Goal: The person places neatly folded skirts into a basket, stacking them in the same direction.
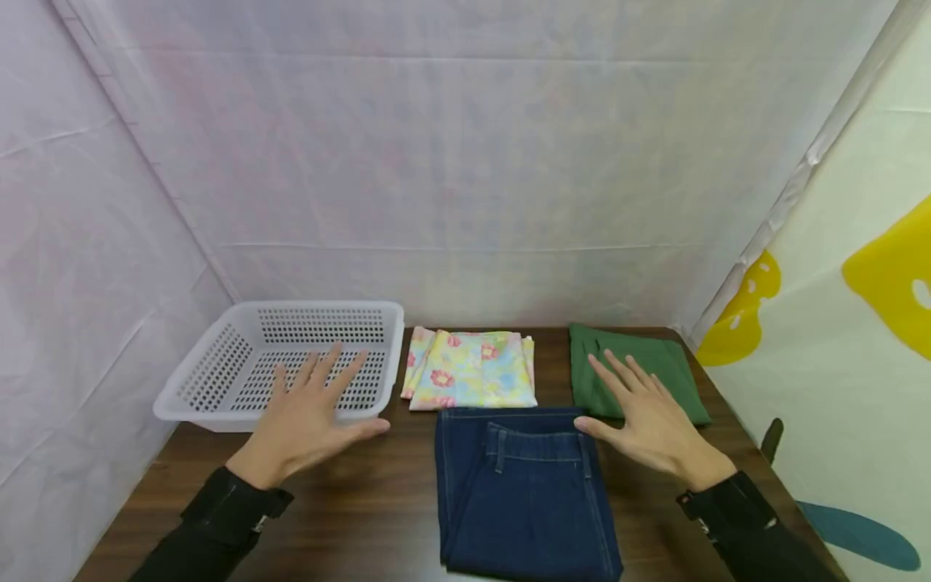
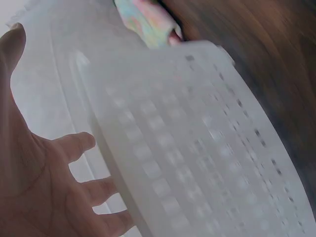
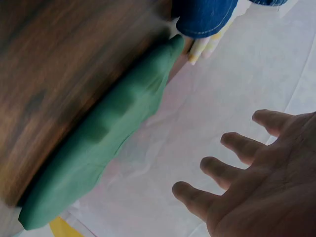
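Note:
My left hand (image 1: pixel 305 420) hovers with spread fingers over the near side of a white perforated plastic basket (image 1: pixel 218 323), holding nothing. In the left wrist view the fingers overlap the edge of the basket (image 2: pixel 197 128). My right hand (image 1: pixel 647 420), fingers also spread and straight, is over a folded green cloth (image 1: pixel 676 364). The right wrist view shows a gap between that hand (image 3: pixel 266 182) and the green cloth (image 3: pixel 98 143). Between the hands lies a pair of folded dark blue jeans (image 1: pixel 531 509). Behind the jeans is a folded yellow floral cloth (image 1: pixel 473 368).
Everything sits on a dark brown wooden table (image 1: pixel 349 517). White fabric walls (image 1: pixel 465 162) enclose the back and left. On the right hangs a pale sheet with yellow shapes (image 1: pixel 735 323) and a blue-green patch (image 1: pixel 861 533).

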Tool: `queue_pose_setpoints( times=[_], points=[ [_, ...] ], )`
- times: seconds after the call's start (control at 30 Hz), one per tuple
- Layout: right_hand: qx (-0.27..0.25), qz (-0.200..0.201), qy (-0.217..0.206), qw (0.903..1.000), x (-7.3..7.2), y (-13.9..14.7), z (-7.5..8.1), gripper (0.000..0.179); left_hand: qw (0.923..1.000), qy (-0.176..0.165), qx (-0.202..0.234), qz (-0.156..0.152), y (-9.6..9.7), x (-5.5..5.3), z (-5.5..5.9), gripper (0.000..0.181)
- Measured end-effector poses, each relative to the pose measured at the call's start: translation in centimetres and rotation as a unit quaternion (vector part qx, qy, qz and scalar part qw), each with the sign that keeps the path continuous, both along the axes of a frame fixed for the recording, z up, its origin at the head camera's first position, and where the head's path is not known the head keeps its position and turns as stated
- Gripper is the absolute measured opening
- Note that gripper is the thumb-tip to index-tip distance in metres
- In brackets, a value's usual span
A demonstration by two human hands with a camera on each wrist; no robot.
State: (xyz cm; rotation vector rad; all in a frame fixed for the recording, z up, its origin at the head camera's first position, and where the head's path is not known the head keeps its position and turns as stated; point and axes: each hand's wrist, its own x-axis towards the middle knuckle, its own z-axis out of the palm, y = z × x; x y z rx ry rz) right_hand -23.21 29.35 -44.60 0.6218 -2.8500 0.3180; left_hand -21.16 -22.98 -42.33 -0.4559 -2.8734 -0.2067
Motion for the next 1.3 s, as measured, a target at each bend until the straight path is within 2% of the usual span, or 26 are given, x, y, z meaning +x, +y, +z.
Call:
queue_pose_setpoints(
  times=[0.27, 0.5, 0.7, 0.9, 1.03, 1.13, 1.2, 1.3],
  points=[
    [-0.004, 0.003, -0.01, 0.9999, 0.7, -1.1, -0.4, 0.095, 0.9996, 0.015, 0.011, -0.023, 2.5, 1.4, 0.3, 0.103],
    [-0.005, 0.007, -0.022, 0.9997, 1.7, -2.0, -1.0, 0.095, 0.9981, 0.04, 0.002, -0.048, 4.9, 2.3, -0.3, 0.102],
    [-0.013, 0.004, -0.047, 0.9988, 2.6, -2.6, -1.8, 0.096, 0.995, 0.051, 0.004, -0.086, 7.5, 3.4, -1.2, 0.099],
    [-0.031, -0.014, -0.097, 0.9947, 3.6, -3.1, -2.2, 0.099, 0.9878, 0.055, 0.0, -0.146, 10.0, 4.4, -2.1, 0.097],
    [-0.028, -0.022, -0.122, 0.9919, 4.2, -3.5, -2.2, 0.101, 0.9816, 0.04, -0.005, -0.186, 11.5, 4.9, -2.8, 0.096],
    [-0.023, -0.024, -0.137, 0.99, 4.7, -3.7, -2.2, 0.105, 0.98, 0.016, 0.0, -0.198, 12.5, 5.4, -3.3, 0.096],
    [-0.024, -0.024, -0.148, 0.9883, 5.0, -3.8, -2.1, 0.11, 0.9808, -0.012, 0.007, -0.194, 13.0, 5.6, -3.8, 0.096],
    [-0.031, -0.024, -0.174, 0.984, 5.3, -3.9, -2.1, 0.117, 0.9838, -0.061, 0.016, -0.168, 13.4, 5.9, -4.4, 0.098]
  ],
)
